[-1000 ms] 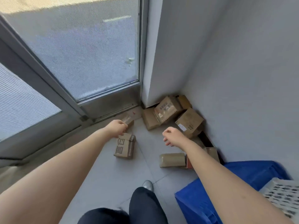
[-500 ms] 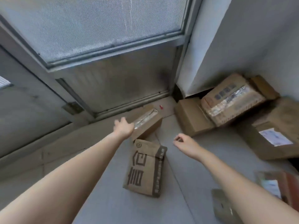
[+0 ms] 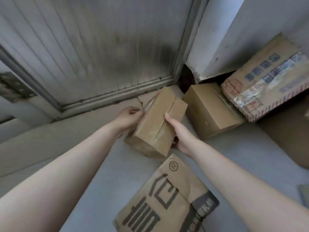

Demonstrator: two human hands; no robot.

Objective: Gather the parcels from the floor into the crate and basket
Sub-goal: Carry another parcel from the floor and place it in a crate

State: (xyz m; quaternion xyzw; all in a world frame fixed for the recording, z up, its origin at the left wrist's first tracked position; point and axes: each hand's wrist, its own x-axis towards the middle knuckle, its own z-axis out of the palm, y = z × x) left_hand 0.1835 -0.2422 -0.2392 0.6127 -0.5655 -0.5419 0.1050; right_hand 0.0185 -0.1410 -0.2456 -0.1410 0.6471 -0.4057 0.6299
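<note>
A small brown cardboard parcel (image 3: 155, 124) is tilted up off the floor near the door sill, held between both hands. My left hand (image 3: 127, 117) grips its left side with curled fingers. My right hand (image 3: 179, 134) grips its right side, thumb on top. A flat brown parcel with large dark printed characters (image 3: 167, 201) lies on the floor in front of me. A plain brown box (image 3: 210, 111) sits to the right, and a taped box with blue print (image 3: 270, 77) leans on it in the corner. The crate and basket are out of view.
A grey metal door panel (image 3: 100, 47) with its sill fills the top. A white wall corner (image 3: 234, 30) stands at upper right. Another brown box (image 3: 291, 139) shows at the right edge. Grey tiled floor (image 3: 92, 190) lies between my arms.
The view has closed in on the floor. Both hands have reached the small parcel by the door and taken hold of it, and it now stands tilted up off the floor.
</note>
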